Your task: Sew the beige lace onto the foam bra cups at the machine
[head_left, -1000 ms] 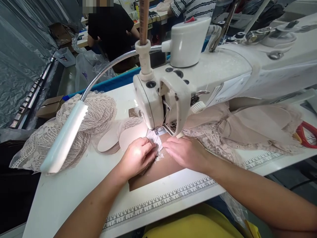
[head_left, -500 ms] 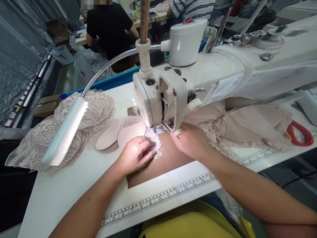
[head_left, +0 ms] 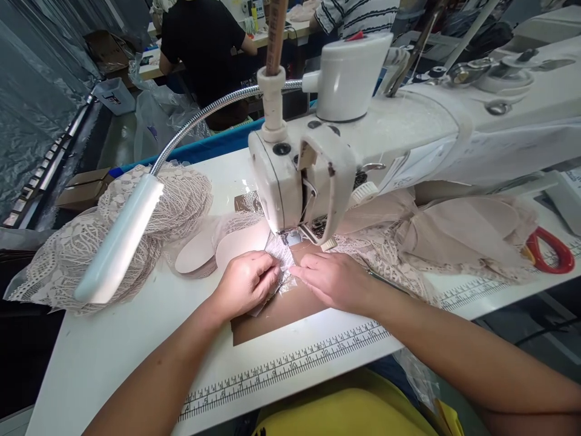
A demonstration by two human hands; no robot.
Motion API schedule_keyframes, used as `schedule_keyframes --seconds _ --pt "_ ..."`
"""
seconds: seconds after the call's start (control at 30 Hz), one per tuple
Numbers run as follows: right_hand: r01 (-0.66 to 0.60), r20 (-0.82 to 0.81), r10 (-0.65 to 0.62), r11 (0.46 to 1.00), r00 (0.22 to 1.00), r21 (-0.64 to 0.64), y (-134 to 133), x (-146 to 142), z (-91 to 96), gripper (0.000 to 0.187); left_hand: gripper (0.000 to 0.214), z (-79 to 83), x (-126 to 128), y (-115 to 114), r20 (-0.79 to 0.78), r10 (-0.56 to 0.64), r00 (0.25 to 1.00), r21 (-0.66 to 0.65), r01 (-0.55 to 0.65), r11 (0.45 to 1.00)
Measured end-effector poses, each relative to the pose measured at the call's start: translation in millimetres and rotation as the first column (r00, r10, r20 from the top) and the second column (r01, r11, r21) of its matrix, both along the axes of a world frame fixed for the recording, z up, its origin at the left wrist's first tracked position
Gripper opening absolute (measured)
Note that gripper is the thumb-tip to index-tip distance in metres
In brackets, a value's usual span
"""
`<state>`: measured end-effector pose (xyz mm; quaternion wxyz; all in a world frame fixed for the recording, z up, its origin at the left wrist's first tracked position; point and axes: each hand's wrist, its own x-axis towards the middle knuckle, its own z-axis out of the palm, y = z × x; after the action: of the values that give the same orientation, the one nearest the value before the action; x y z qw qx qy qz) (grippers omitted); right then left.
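Note:
A small piece of pale lace fabric (head_left: 280,253) lies under the presser foot of a white sewing machine (head_left: 276,194). My left hand (head_left: 247,281) is closed on its left side, thumb and fingers pinched together. My right hand (head_left: 333,281) has its fingertips together at the lace's right edge, just in front of the presser foot. Both hands rest over a brown sheet (head_left: 281,321) on the white table. The needle tip is hard to make out. Beside my right wrist shows a thin dark tool-like edge (head_left: 385,280), mostly hidden.
Stacked beige lace pieces (head_left: 154,200) and pale cups (head_left: 197,251) lie on the left, below a gooseneck lamp (head_left: 120,242). More lace garments (head_left: 458,236) and red-handled scissors (head_left: 551,249) lie right. A printed ruler (head_left: 290,366) runs along the front edge. Two people sit beyond.
My right hand has moved from beside the presser foot toward me and left, to the lace's right edge. My left hand stays on the lace. The view has shifted slightly.

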<state>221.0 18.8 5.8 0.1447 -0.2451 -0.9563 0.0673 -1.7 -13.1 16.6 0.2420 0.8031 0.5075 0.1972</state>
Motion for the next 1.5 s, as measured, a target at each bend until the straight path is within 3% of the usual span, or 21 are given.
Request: schedule_keyframes --seconds 0.17,0.33,0.63,0.83,1.0,1.3,1.5 --pt "-0.038 0.056 0.039 0.999 0.998 -0.029 -1 0 0.8 0.022 0.019 0.2 -5 1 0.000 -0.123 0.992 0.061 0.123 0.991" --pt "-0.047 0.030 0.049 0.997 0.998 -0.055 -3 1 -0.1 0.022 0.027 -3.4 -8 3 -0.110 -0.233 0.966 0.164 0.249 0.954" --pt "-0.055 0.001 0.055 0.998 0.999 -0.032 -3 1 -1.3 0.021 0.030 -7.6 -10 3 -0.302 -0.266 0.916 0.272 0.350 0.897" --pt "-0.044 -0.033 0.043 0.999 0.999 -0.015 -1 2 -1.9 0.022 0.030 -6.0 -9 4 -0.325 -0.269 0.907 0.279 0.364 0.889" --pt "0.091 -0.102 -0.090 0.996 0.991 0.011 0 3 -1.7 0.025 0.031 -5.6 -9 4 -0.318 -0.286 0.904 0.268 0.375 0.887" --pt "0.043 0.027 -0.042 0.999 0.999 -0.014 -3 -5 -1.6 0.025 0.031 -4.4 -16 6 -0.239 -0.277 0.931 0.193 0.325 0.926" --pt "0.048 0.000 -0.048 0.998 0.999 -0.036 -4 -6 -3.2 0.022 0.038 -4.4 -15 9 -0.253 -0.163 0.953 0.220 0.221 0.950"
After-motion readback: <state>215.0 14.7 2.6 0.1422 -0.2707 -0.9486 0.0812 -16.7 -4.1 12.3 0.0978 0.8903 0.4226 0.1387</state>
